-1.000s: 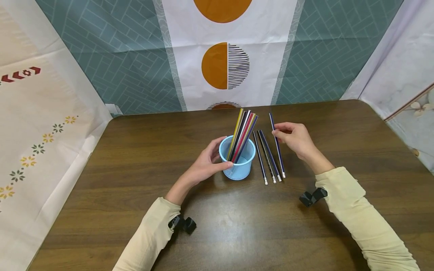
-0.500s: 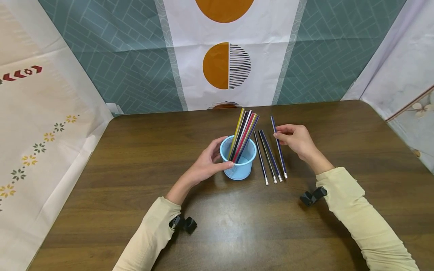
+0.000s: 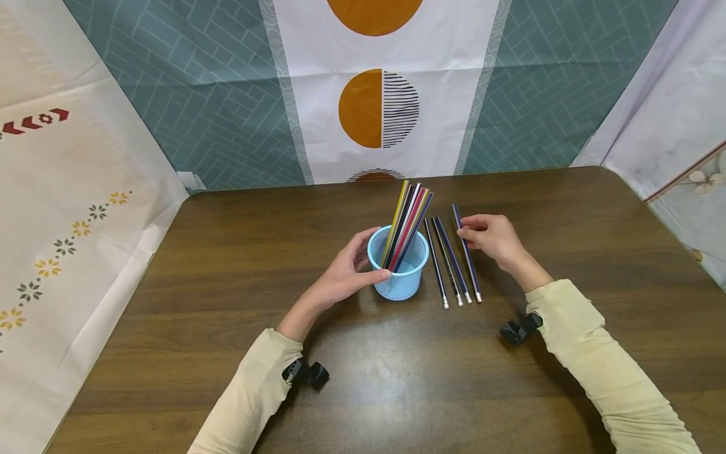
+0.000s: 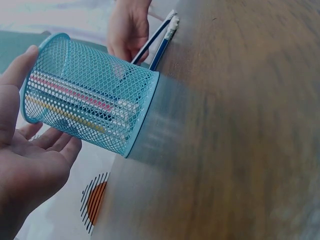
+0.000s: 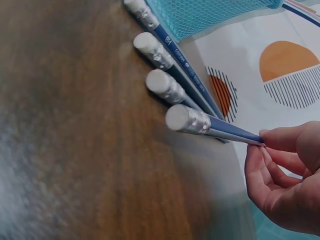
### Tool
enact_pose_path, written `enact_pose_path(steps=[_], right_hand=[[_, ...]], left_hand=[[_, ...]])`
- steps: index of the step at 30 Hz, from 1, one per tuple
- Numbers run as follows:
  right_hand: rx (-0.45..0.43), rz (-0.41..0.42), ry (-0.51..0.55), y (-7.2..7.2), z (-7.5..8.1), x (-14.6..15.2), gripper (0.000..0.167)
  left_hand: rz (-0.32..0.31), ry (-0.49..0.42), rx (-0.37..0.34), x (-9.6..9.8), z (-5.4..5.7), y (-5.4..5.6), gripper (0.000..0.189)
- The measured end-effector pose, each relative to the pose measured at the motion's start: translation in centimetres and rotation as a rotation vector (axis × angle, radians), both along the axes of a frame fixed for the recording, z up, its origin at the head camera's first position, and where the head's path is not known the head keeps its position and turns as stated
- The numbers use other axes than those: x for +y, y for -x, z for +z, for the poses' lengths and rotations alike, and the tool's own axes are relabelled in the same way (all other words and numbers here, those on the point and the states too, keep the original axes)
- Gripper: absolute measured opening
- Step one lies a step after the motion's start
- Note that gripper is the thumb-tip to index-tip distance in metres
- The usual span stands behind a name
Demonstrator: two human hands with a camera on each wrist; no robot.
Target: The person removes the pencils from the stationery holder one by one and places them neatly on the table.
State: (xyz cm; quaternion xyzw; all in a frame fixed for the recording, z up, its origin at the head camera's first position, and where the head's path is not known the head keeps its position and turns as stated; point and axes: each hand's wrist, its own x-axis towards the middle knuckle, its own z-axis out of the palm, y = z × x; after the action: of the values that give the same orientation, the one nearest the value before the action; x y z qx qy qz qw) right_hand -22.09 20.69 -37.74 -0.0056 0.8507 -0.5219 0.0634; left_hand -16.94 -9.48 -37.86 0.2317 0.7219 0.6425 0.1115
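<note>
Curling round the light-blue mesh pencil cup, the left hand has its thumb at the near rim and its fingers on the far side. The cup stands upright on the wood-grain table, and a bundle of pencils leans inside it, yellow, black, white, pink and blue among them. From the head camera the cup's wall looks nearly smooth; the left wrist camera brings out the diamond lattice and shows the bundle's lower ends through it, near the base.

The right hand pinches a blue pencil between thumb and fingers along its upper half, its eraser end toward the person. Whether this pencil touches the table, I cannot tell. Three loose pencils lie between it and the cup, roughly side by side, their eraser ends also toward the person. Only the right wrist camera shows pale lettering on the shaft of the one nearest the cup, and it gives the closest look at the held pencil's white eraser and silvery ferrule.
</note>
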Motion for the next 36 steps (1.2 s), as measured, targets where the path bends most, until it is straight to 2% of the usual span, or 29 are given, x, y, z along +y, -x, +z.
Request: enact_pose_path(steps=[10,19,36], right_hand=[[-0.029,0.019,-0.022,0.3,-0.9,-0.1,0.032],[-0.036,0.021,-0.041,0.1,-1.1,-0.2,0.031],[0.001,0.001,-0.126,0.1,-1.3,-0.8,0.029]], left_hand=[[-0.005,-0.012,0.008,0.1,0.0,0.1,0.074],[-0.010,-0.009,0.013,0.1,-0.1,0.2,0.073],[0.003,0.013,0.001,-0.1,0.1,-0.1,0.073]])
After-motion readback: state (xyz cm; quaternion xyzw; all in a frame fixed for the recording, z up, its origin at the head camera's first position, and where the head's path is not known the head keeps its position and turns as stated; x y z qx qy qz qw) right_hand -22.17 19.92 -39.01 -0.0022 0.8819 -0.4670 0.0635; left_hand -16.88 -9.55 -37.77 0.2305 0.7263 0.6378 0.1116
